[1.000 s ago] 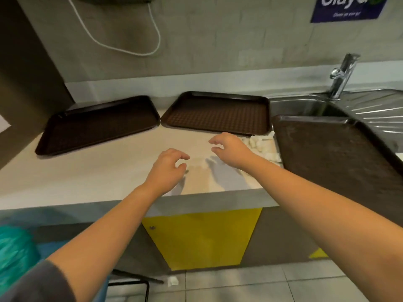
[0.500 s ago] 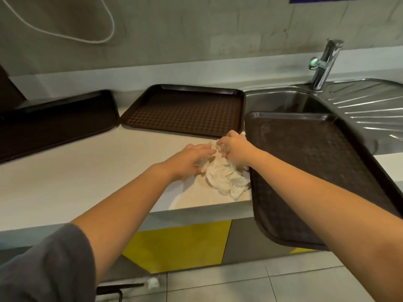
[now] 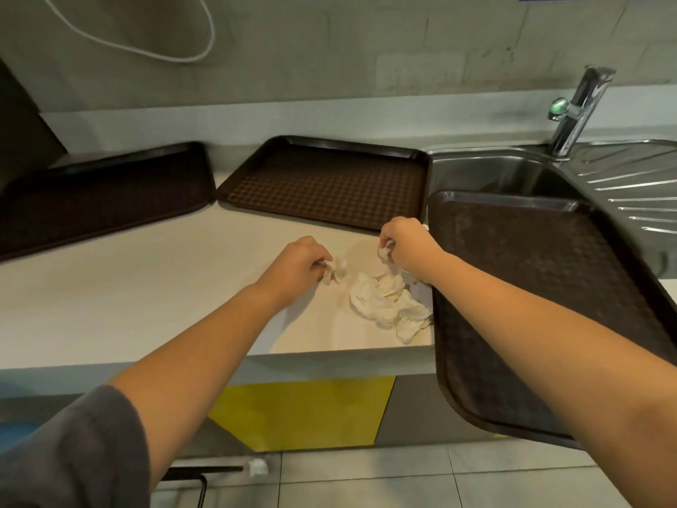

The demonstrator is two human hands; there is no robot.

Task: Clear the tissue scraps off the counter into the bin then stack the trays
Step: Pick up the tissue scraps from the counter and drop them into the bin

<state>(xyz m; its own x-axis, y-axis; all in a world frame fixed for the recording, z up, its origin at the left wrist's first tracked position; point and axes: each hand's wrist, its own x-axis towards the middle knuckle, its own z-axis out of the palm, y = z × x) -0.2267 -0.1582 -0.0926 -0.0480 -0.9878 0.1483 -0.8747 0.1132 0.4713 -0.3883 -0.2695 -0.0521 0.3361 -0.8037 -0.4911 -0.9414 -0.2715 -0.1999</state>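
Note:
A heap of white tissue scraps [image 3: 384, 306] lies on the cream counter [image 3: 146, 295], close to its front edge. My left hand [image 3: 296, 265] pinches a small tissue scrap [image 3: 335, 267] at the heap's left side. My right hand [image 3: 406, 247] grips another tissue piece [image 3: 384, 253] at the heap's upper right. Three brown trays are in view: one tray at the far left [image 3: 102, 199], a middle tray [image 3: 326, 181] against the wall, and a right tray [image 3: 531, 287] lying partly over the sink and jutting past the counter's front edge.
A steel sink [image 3: 494, 174] with a tap [image 3: 579, 108] and draining board [image 3: 630, 185] sits at the right. One tissue scrap [image 3: 258, 467] lies on the tiled floor below the counter. A white cable [image 3: 146, 49] hangs on the wall.
Both hands have come down onto the tissue heap and then drawn slightly apart, each now holding a piece. The view has shifted right and closer to the counter.

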